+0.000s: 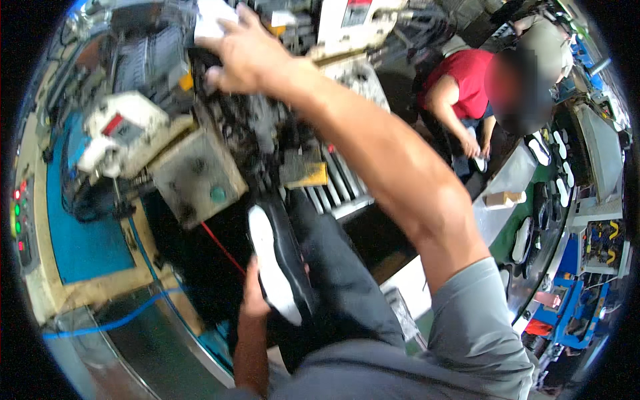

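Left hand grips a shoe – right hand (fingers spread) on the machine

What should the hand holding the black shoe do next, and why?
Probably lift the black shoe a little toward the dark machine head. The left hand grips it low, white sole showing, toe pointing up at the machine, not yet touching it. The right hand already rests on top of the machine, seemingly ready. That is only a judgement.
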`<action>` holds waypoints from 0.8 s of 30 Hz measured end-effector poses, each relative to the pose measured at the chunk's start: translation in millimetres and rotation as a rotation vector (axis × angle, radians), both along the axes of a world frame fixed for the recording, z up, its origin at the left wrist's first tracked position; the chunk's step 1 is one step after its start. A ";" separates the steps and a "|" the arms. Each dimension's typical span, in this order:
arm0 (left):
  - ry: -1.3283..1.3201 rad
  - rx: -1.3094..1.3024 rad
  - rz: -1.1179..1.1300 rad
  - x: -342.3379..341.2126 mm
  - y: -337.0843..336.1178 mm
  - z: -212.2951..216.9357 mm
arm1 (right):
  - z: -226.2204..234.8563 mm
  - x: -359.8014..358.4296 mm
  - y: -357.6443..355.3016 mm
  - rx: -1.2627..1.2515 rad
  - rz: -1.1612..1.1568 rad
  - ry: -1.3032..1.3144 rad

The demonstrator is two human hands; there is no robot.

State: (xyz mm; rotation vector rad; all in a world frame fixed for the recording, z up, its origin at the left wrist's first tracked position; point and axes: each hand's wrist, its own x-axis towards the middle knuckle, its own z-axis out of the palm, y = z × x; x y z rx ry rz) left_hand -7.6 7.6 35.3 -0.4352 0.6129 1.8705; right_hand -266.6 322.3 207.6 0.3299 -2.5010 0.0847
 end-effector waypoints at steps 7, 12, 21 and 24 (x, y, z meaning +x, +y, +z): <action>0.351 -0.232 0.128 -5.8 -2.0 34.7 | -88.3 245.4 -43.4 -1.025 0.033 -0.441; 0.618 -0.292 0.195 25.2 3.6 33.2 | -132.7 405.9 -132.6 -1.586 0.214 -0.846; 0.826 -0.067 0.155 116.2 3.5 42.5 | -126.2 458.0 -157.7 -1.970 0.147 -0.638; 0.899 -0.230 0.222 131.7 -13.1 41.4 | -128.0 463.4 -172.1 -1.804 0.163 -0.653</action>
